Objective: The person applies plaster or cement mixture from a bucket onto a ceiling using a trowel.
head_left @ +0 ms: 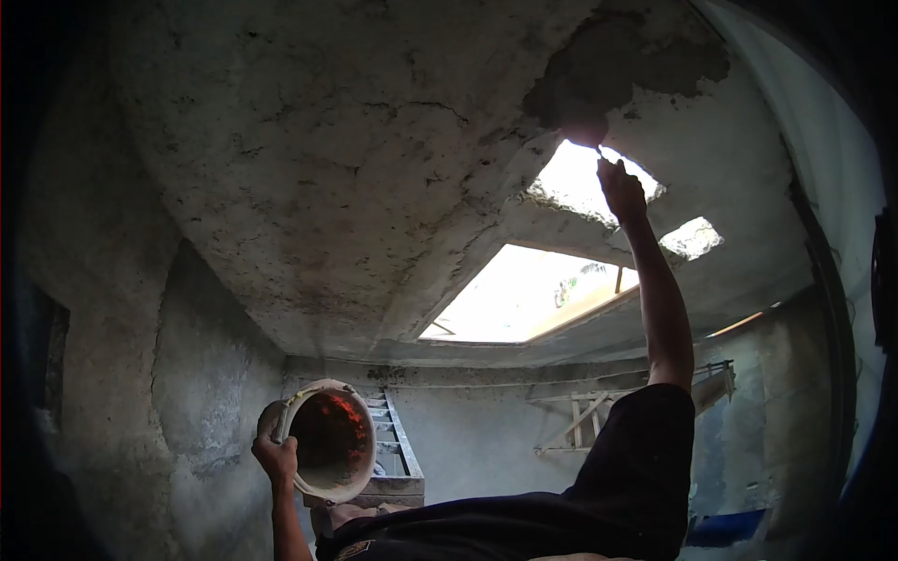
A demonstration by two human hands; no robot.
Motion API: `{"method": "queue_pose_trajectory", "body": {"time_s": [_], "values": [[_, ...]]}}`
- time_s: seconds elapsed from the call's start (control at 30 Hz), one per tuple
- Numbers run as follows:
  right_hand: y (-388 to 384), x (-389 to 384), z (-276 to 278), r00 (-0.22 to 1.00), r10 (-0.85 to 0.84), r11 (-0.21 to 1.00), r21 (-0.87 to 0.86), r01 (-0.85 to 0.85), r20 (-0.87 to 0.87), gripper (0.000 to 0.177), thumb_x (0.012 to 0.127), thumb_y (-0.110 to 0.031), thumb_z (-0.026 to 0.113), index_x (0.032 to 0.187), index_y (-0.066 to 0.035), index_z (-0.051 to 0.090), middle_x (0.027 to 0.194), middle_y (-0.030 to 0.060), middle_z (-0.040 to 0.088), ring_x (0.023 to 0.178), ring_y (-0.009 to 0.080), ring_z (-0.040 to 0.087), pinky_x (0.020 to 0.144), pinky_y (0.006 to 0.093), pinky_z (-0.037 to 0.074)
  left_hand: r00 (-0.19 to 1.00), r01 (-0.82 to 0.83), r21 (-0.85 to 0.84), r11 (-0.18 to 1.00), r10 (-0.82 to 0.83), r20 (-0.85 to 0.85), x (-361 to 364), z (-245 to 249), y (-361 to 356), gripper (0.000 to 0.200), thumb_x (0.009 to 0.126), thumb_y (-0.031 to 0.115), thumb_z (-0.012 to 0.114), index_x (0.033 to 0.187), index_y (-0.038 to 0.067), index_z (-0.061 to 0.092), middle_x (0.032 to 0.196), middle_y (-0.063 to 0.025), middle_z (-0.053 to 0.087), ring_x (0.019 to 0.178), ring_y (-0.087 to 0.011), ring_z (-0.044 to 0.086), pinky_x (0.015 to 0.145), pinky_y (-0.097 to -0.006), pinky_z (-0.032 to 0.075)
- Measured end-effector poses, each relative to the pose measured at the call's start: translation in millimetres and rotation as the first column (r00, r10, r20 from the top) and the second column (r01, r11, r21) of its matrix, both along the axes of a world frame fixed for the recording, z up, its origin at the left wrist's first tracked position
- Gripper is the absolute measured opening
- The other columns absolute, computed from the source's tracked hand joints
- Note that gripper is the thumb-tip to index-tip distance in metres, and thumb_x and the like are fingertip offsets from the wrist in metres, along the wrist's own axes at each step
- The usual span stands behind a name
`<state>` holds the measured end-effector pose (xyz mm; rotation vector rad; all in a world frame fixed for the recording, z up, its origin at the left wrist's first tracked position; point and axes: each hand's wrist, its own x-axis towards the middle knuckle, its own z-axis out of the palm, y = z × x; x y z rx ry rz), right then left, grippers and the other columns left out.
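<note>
My left hand (277,456) grips the rim of a round bucket (367,421) at the lower left; its mouth faces me and its inside is dark with red-orange patches. My right hand (621,190) is raised high, with its fingers closed round the handle of a trowel (585,129). The trowel's blade lies at the lower edge of a dark, wet-looking patch (599,70) on the rough grey surface (327,168). It is dim there, and the blade's outline is hard to make out.
Beside my raised arm are a large bright opening (505,290) and smaller holes (692,238). A ladder (402,435) stands behind the bucket. A wooden frame (580,421) is by the back wall, and a blue object (726,529) lies low at the right.
</note>
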<state>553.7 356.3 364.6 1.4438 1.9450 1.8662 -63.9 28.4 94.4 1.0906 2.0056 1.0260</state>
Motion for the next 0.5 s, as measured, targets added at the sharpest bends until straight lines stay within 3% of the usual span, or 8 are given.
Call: {"method": "queue_pose_trajectory", "body": {"time_s": [0.07,0.17,0.2,0.23,0.33,0.4,0.43,0.5], "values": [[-14,10,-1,0.855,-0.166,0.977,-0.2,0.075,-0.491,0.041,0.091,-0.045,0.047,0.099,-0.005,0.053,0.061,0.0095,0.061,0.048,0.0216,0.062,0.041,0.0333,0.05,1.0,0.009,0.004,1.0,-0.009,-0.012,2,-2,0,0.054,0.053,0.003,0.055,0.106,-0.004,0.063,0.094,-0.018,0.068,0.086,-0.0263,0.066,0.078,-0.0335,0.049],[-32,21,22,0.87,-0.202,0.969,-0.223,0.11,-0.449,0.05,0.088,-0.052,0.047,0.097,-0.004,0.055,0.052,0.0089,0.059,0.05,0.0235,0.064,0.044,0.0351,0.052,0.999,-0.006,0.021,1.0,0.007,-0.035,3,-5,-4,0.054,0.053,0.003,0.055,0.106,-0.004,0.063,0.092,-0.0172,0.068,0.085,-0.0257,0.066,0.077,-0.0333,0.049],[-37,15,28,0.912,-0.08,0.995,-0.082,0.051,-0.403,0.051,0.089,-0.053,0.046,0.096,-0.004,0.056,0.05,0.007,0.059,0.048,0.0251,0.062,0.045,0.0366,0.052,0.999,-0.025,0.028,0.999,0.026,-0.04,4,-2,-4,0.054,0.053,0.003,0.055,0.106,-0.003,0.063,0.091,-0.0168,0.068,0.084,-0.0253,0.066,0.077,-0.033,0.049],[-33,15,36,0.893,-0.123,0.992,-0.061,0.107,-0.433,0.052,0.088,-0.053,0.046,0.098,-0.003,0.056,0.052,0.01,0.06,0.051,0.0256,0.063,0.045,0.0371,0.052,0.999,-0.03,0.032,0.999,0.031,-0.039,5,2,-3,0.054,0.053,0.003,0.055,0.106,-0.003,0.063,0.091,-0.0168,0.068,0.084,-0.0253,0.066,0.077,-0.033,0.049],[-14,11,65,0.882,-0.116,0.991,0.012,0.136,-0.456,0.047,0.09,-0.049,0.044,0.101,-0.004,0.055,0.07,0.0145,0.065,0.053,0.0266,0.064,0.046,0.0373,0.053,0.999,-0.021,-0.042,0.999,0.022,0.024,4,10,0,0.045,0.056,0.002,0.055,0.099,-0.008,0.064,0.094,-0.0224,0.067,0.088,-0.0308,0.066,0.082,-0.0355,0.048],[24,42,78,0.915,0.121,0.992,0.081,-0.097,-0.386,0.038,0.093,-0.041,0.042,0.105,-0.007,0.052,0.091,0.0163,0.065,0.054,0.0283,0.064,0.046,0.038,0.053,0.998,-0.019,0.043,0.999,0.016,0.064,5,5,1,0.046,0.056,0.003,0.055,0.1,-0.007,0.064,0.094,-0.0223,0.067,0.088,-0.031,0.066,0.082,-0.0357,0.049],[27,33,79,0.917,0.116,0.992,0.083,-0.092,-0.382,0.038,0.093,-0.041,0.042,0.105,-0.007,0.052,0.091,0.0163,0.065,0.054,0.0283,0.064,0.046,0.038,0.053,0.998,-0.013,0.044,0.999,0.01,0.068,8,4,1,0.046,0.056,0.003,0.055,0.1,-0.007,0.064,0.094,-0.0223,0.067,0.088,-0.031,0.066,0.082,-0.0357,0.049],[39,4,72,0.998,0.045,0.998,0.041,-0.043,-0.038,0.035,0.093,-0.04,0.044,0.102,-0.007,0.053,0.09,0.015,0.064,0.052,0.0291,0.063,0.045,0.0384,0.053,1.0,0.013,0.03,0.999,-0.013,0.011,9,2,1,0.047,0.056,0.002,0.054,0.101,-0.006,0.064,0.095,-0.0215,0.067,0.089,-0.0301,0.066,0.083,-0.0358,0.049]]}}
